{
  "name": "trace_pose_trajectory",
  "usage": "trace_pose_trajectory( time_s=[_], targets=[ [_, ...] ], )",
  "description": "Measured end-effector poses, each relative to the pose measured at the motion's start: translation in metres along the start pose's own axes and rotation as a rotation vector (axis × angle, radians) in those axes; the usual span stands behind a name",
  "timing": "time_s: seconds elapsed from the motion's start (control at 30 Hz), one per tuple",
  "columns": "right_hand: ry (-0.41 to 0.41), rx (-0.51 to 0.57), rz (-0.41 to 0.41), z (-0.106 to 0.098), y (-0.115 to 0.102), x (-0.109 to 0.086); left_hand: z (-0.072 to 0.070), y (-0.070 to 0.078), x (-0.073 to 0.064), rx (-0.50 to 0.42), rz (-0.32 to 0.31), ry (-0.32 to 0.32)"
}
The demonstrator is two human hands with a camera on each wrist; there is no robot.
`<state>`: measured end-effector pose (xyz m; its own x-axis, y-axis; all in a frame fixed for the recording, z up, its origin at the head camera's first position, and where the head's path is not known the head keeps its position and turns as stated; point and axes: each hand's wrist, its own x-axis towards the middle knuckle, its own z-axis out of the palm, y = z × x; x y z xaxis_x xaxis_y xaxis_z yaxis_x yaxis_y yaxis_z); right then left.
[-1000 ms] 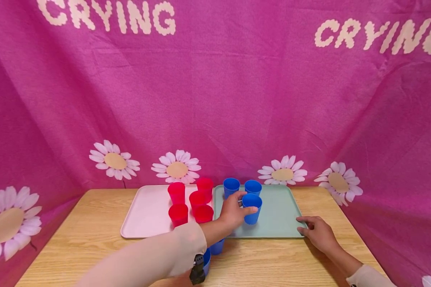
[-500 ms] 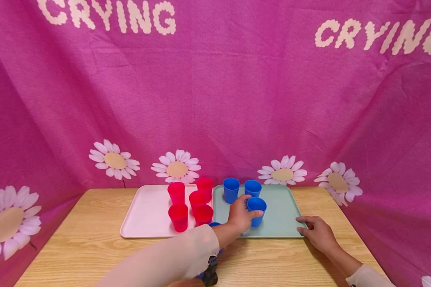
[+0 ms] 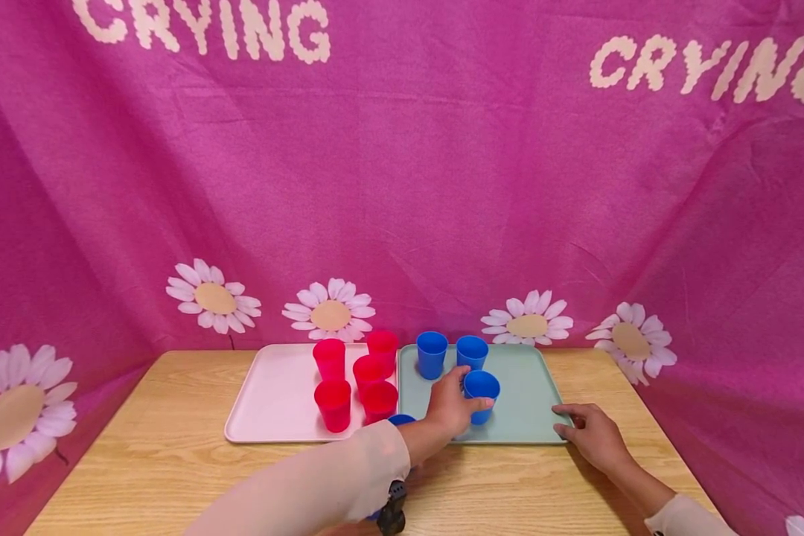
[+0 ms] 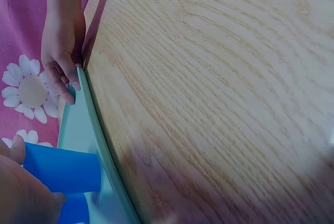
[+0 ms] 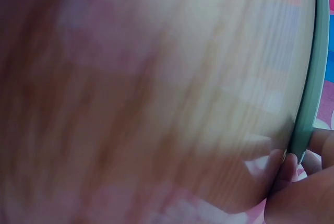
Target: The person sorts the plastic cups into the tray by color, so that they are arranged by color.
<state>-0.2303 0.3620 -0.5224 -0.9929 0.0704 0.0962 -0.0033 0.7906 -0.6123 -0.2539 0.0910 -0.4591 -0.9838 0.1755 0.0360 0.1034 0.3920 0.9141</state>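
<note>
My left hand (image 3: 447, 408) grips a blue cup (image 3: 481, 394), which is upright over the front middle of the green tray (image 3: 525, 394). In the left wrist view the held blue cup (image 4: 62, 167) shows side-on, close to the tray's rim, with the thumb and fingers around it. At the tray's front right corner, my right hand (image 3: 596, 439) pinches the rim. The right wrist view shows its fingers (image 5: 284, 174) at the green rim (image 5: 311, 72). Two more blue cups, a left one (image 3: 432, 356) and a right one (image 3: 472, 350), stand at the tray's back.
Several red cups (image 3: 333, 406) stand upright on the pink tray (image 3: 268, 402), to the left against the green one. Another blue cup (image 3: 400, 420) is mostly hidden behind my left forearm, and a bit of blue shows near the wrist strap (image 3: 392, 508). A pink cloth hangs behind the wooden table (image 3: 167, 417).
My left hand has moved the blue cup slightly right and toward the front of the green tray, barely shifting in the last half second. The right hand has stayed at the corner.
</note>
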Motion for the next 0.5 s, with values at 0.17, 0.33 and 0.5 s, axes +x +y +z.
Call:
trace_pose_trajectory(
  time_s=[0.17,0.33,0.5],
  targets=[
    [-0.009,0.004,0.004,0.0,0.0,-0.001,-0.011,0.003,-0.002,-0.013,0.047,-0.018],
    [-0.014,0.008,0.009,-0.001,0.0,0.0,-0.029,0.012,-0.009,-0.03,0.069,-0.035],
    [-0.007,0.003,0.005,0.0,0.001,0.001,-0.051,0.018,-0.023,-0.021,0.091,-0.069]
  ],
)
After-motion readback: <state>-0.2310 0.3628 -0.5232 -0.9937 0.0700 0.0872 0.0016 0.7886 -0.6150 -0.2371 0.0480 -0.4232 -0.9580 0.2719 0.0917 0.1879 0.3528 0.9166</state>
